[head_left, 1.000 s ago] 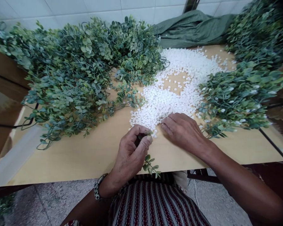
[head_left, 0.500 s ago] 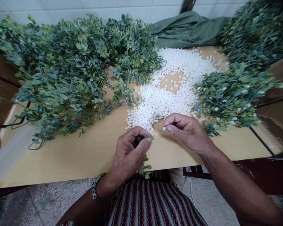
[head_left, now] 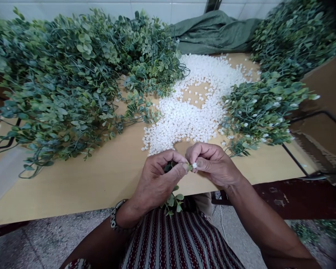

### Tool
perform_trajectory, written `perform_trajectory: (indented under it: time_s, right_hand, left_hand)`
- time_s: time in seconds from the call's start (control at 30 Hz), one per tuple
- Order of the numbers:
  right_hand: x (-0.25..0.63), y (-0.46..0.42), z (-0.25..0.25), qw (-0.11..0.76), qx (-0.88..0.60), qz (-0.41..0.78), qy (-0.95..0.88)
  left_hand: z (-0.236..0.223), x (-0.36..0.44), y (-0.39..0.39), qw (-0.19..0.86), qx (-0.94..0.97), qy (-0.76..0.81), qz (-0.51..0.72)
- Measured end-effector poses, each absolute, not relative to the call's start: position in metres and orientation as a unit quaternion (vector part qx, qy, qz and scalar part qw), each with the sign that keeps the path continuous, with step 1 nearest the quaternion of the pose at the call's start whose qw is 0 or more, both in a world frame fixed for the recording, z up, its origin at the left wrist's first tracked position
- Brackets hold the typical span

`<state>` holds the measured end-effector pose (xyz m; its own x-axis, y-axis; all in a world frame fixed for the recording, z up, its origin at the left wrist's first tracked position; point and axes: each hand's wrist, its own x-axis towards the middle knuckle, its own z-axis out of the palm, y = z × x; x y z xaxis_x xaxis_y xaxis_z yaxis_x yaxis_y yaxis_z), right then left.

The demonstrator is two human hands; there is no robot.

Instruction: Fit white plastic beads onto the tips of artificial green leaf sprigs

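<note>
My left hand [head_left: 159,175] is closed around a small green leafy sprig [head_left: 172,201] whose leaves hang below the table edge. My right hand [head_left: 212,162] pinches a small white bead [head_left: 194,164] and holds it against the tip of the sprig, so the two hands touch. Just beyond them lies a wide scatter of white beads [head_left: 190,116] on the wooden table [head_left: 100,179].
A big heap of green leafy sprigs [head_left: 72,86] covers the table's left and back. Another pile of sprigs carrying white beads [head_left: 260,108] lies at the right. A green cloth [head_left: 212,31] is bunched at the back by the tiled wall. My striped clothing [head_left: 179,243] shows below.
My right hand lifted off the bead pile with one white bead pinched and came to meet the left hand at the sprig's tip. The view has tilted slightly.
</note>
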<state>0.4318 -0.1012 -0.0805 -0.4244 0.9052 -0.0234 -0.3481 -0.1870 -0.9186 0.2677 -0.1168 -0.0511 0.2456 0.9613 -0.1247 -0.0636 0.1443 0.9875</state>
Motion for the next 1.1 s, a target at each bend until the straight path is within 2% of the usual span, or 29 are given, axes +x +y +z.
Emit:
perform_trajectory:
  time_s: [1.1]
  right_hand:
    - [0.44, -0.103, -0.092, 0.419, -0.304, 0.698, -0.495]
  left_hand:
    - [-0.057, 0.271, -0.112, 0.551, 0.583, 0.431, 0.413]
